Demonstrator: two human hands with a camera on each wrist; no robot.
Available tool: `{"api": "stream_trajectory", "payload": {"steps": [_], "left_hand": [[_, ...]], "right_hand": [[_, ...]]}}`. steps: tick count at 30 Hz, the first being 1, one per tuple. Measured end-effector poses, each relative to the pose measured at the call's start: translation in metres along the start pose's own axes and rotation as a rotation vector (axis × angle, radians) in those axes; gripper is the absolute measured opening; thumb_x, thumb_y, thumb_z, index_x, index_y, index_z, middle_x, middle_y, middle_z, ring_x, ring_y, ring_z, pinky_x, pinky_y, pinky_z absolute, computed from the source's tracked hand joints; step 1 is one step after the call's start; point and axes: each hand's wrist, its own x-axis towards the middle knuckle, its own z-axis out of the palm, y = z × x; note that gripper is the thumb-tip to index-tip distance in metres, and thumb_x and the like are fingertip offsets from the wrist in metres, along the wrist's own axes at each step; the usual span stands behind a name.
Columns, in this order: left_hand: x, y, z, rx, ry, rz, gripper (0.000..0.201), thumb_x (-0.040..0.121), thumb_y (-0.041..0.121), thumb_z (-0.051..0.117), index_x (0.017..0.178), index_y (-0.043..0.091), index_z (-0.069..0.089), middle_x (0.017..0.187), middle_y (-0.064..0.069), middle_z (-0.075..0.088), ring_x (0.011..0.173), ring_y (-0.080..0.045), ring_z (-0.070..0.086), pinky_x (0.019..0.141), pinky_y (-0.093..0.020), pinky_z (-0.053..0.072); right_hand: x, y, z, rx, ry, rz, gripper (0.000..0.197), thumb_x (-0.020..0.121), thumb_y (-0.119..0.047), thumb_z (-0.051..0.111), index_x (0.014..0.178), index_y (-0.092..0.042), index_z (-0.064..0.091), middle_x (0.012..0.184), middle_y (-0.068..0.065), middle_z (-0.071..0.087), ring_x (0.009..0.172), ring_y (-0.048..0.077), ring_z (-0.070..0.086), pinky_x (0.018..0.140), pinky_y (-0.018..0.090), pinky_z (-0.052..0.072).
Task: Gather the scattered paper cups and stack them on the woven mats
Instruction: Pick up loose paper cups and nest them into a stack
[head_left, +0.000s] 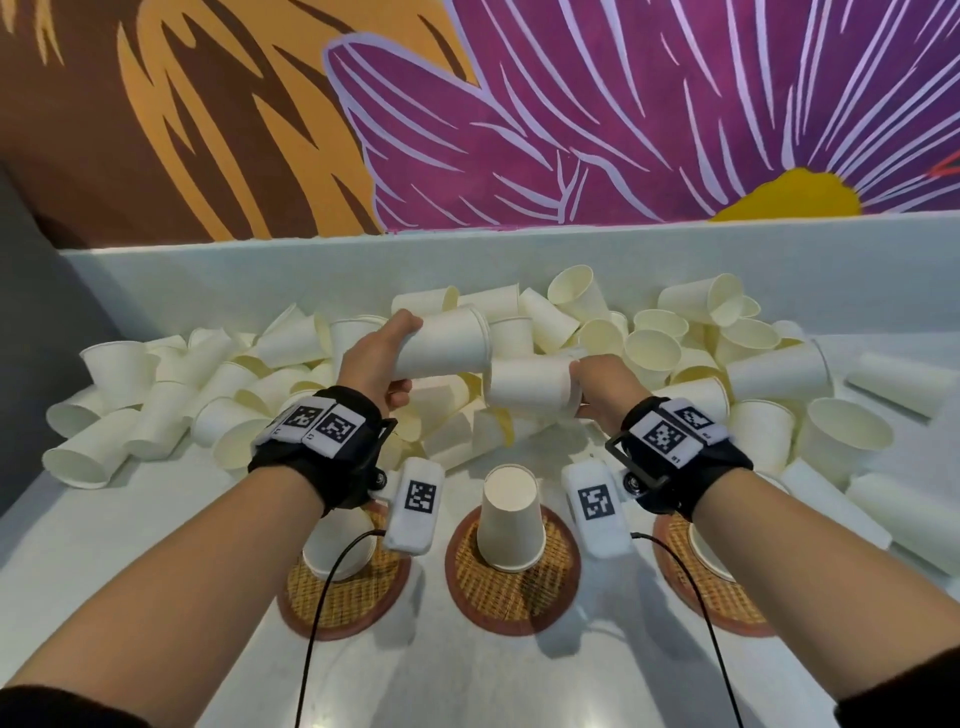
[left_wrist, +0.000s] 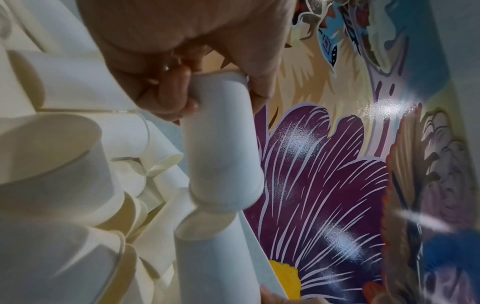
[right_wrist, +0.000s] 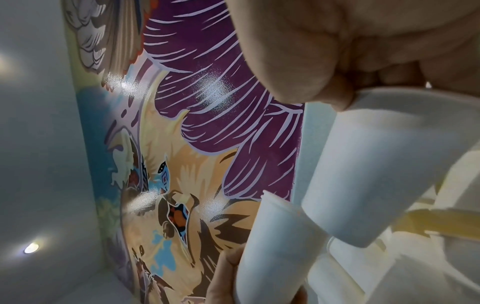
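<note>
White paper cups lie in a heap (head_left: 597, 332) along the far edge of the worktop (head_left: 130, 545). Above it, the left hand (head_left: 374, 364) has its grip curled round the base of 1 cup (head_left: 447, 343) held sideways, and the right hand (head_left: 608, 384) likewise grips a 2nd cup (head_left: 530, 387); their rims meet between the hands. Near the front edge sit 3 woven mats: the left mat (head_left: 358, 597), middle mat (head_left: 514, 592) and right mat (head_left: 706, 592). An upturned cup (head_left: 511, 519) stands on the middle one.
</note>
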Motion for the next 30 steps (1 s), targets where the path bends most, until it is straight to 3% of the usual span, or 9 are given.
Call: {"api": "stream_trajectory", "payload": {"steps": [5,9,13,17,20,23,26,28,30], "left_hand": [[-0.003,-0.001,0.002,0.086,0.031,0.065,0.023,0.079,0.041,0.06,0.085,0.02,0.053,0.091,-0.008,0.048,0.065,-0.018,0.042,0.05,-0.024,0.035],[-0.01,-0.014,0.012,0.208,-0.064,0.157,0.05,0.079,0.038,0.067,0.121,0.018,0.046,0.106,-0.009,0.051,0.073,-0.022,0.048,0.053,-0.026,0.042],[-0.011,-0.011,0.005,0.169,-0.137,0.056,0.05,0.082,0.042,0.064,0.12,0.017,0.045,0.102,-0.01,0.054,0.064,-0.02,0.051,0.055,-0.026,0.045],[-0.013,-0.015,0.008,0.274,-0.242,0.068,0.057,0.078,0.045,0.069,0.122,0.015,0.047,0.102,-0.011,0.059,0.061,-0.02,0.057,0.048,-0.023,0.045],[-0.016,-0.012,0.007,0.313,-0.238,0.122,0.054,0.077,0.043,0.07,0.118,0.013,0.051,0.097,-0.01,0.057,0.059,-0.02,0.051,0.05,-0.024,0.041],[-0.021,-0.004,0.002,0.441,-0.339,0.213,0.054,0.07,0.045,0.07,0.11,0.012,0.057,0.093,-0.008,0.058,0.063,-0.021,0.049,0.049,-0.024,0.036],[-0.034,0.003,0.008,0.695,-0.466,0.379,0.035,0.076,0.037,0.073,0.104,0.021,0.058,0.096,0.0,0.058,0.074,-0.016,0.053,0.05,-0.019,0.039],[-0.043,0.003,0.015,0.919,-0.527,0.504,0.037,0.075,0.037,0.074,0.105,0.027,0.057,0.107,0.003,0.057,0.092,-0.017,0.054,0.065,-0.021,0.045],[-0.051,-0.007,0.025,1.108,-0.63,0.562,0.042,0.074,0.039,0.074,0.11,0.029,0.054,0.114,0.003,0.055,0.103,-0.018,0.052,0.079,-0.029,0.046]], "right_hand": [[-0.004,0.0,0.008,0.103,-0.027,-0.023,0.041,0.097,-0.008,0.037,0.134,0.011,0.041,0.134,0.027,0.048,0.112,0.033,0.054,0.102,0.045,0.046],[-0.01,-0.002,0.019,0.291,-0.101,-0.029,0.041,0.096,-0.006,0.041,0.134,0.011,0.041,0.107,0.013,0.046,0.094,0.024,0.049,0.095,0.046,0.047],[-0.019,-0.001,0.017,0.544,-0.261,-0.033,0.031,0.101,-0.007,0.032,0.124,0.008,0.046,0.098,0.011,0.054,0.076,0.021,0.053,0.064,0.028,0.054],[-0.03,-0.007,0.02,0.618,-0.439,-0.043,0.034,0.101,-0.01,0.031,0.131,0.002,0.044,0.109,0.014,0.056,0.087,0.023,0.059,0.076,0.031,0.055],[-0.032,-0.01,0.01,0.352,-0.425,-0.055,0.029,0.1,-0.02,0.04,0.119,-0.004,0.055,0.093,0.007,0.061,0.081,0.02,0.061,0.069,0.031,0.057],[-0.023,0.0,-0.003,-0.072,-0.121,-0.15,0.03,0.096,-0.029,0.05,0.1,-0.004,0.065,0.089,0.006,0.062,0.076,0.017,0.056,0.071,0.031,0.046],[-0.01,0.02,-0.007,-0.424,0.081,-0.137,0.04,0.083,-0.022,0.068,0.117,-0.003,0.059,0.114,0.011,0.059,0.102,0.024,0.057,0.088,0.031,0.044],[-0.004,0.033,-0.004,-0.607,0.042,-0.037,0.066,0.073,-0.024,0.077,0.13,-0.008,0.048,0.133,0.013,0.048,0.121,0.03,0.048,0.102,0.038,0.042],[-0.003,0.041,0.0,-0.779,-0.017,0.023,0.078,0.071,-0.026,0.079,0.136,-0.009,0.04,0.136,0.014,0.043,0.125,0.031,0.045,0.103,0.04,0.042]]}}
